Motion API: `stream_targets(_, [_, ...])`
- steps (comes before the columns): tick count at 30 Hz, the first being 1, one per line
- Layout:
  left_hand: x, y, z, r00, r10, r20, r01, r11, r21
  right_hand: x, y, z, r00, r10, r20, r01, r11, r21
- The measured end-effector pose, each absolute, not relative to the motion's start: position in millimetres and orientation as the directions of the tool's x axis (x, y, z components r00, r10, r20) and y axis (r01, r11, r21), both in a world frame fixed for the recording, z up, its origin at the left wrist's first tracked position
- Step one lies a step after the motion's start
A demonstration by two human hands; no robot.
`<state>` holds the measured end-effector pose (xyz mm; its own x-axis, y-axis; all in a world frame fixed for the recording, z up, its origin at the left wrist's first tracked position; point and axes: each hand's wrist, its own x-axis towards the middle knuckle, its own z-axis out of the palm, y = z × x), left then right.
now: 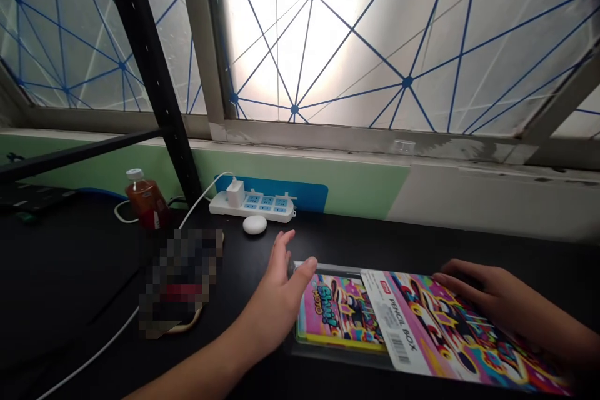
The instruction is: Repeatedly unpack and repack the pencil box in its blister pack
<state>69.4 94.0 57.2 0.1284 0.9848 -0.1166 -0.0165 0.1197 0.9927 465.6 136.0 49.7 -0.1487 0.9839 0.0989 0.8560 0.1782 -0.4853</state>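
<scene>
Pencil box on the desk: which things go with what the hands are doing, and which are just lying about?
With the hands:
pencil box
left hand, touching its edge
right hand, resting on it

Just lying about:
bottle
power strip
charger
white round thing
blurred object

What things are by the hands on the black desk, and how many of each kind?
Pencil box in clear plastic: 1
Bottle with a white cap: 1
White power strip: 1
White charger plug: 1
Round white puck: 1
Hands, left hand and right hand: 2
Total: 7
The blurred patch is not counted.
</scene>
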Motion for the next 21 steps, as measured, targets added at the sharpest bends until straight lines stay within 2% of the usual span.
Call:
stream_targets(2, [74.3,94.0,54.2,0.111,0.980,-0.165,-0.109,0.178,0.978,451.6,135.2,47.5,-0.157,0.987,0.025,0.865,0.149,-0.479])
stream_targets(4, [78.0,92.8,53.7,0.097,0.975,-0.199,-0.200,0.214,0.956,429.0,135.1,42.5,-0.174,0.981,0.087,0.875,0.195,-0.444])
stream_targets(7, [79.7,91.1,56.1,0.091,0.969,-0.231,-0.302,0.248,0.920,382.8,137.6,34.8,-0.291,0.930,0.226,0.894,0.349,-0.281])
stream_targets(8, [78.9,91.2,57.4,0.086,0.968,-0.237,-0.325,0.252,0.912,366.3,139.5,33.2,-0.352,0.906,0.234,0.886,0.403,-0.229])
stream_targets(11, [72.4,95.4,61.3,0.062,0.964,-0.258,-0.372,0.262,0.890,324.1,147.8,32.8,-0.451,0.863,0.226,0.852,0.492,-0.180])
stream_targets(16, [62.4,107.2,62.3,0.044,0.947,-0.320,-0.373,0.312,0.874,304.9,156.5,43.2,-0.428,0.851,0.304,0.865,0.484,-0.136])
stream_targets(21, [64.3,106.6,62.0,0.021,0.933,-0.359,-0.320,0.347,0.882,359.4,151.8,59.4,-0.295,0.878,0.376,0.911,0.377,-0.165])
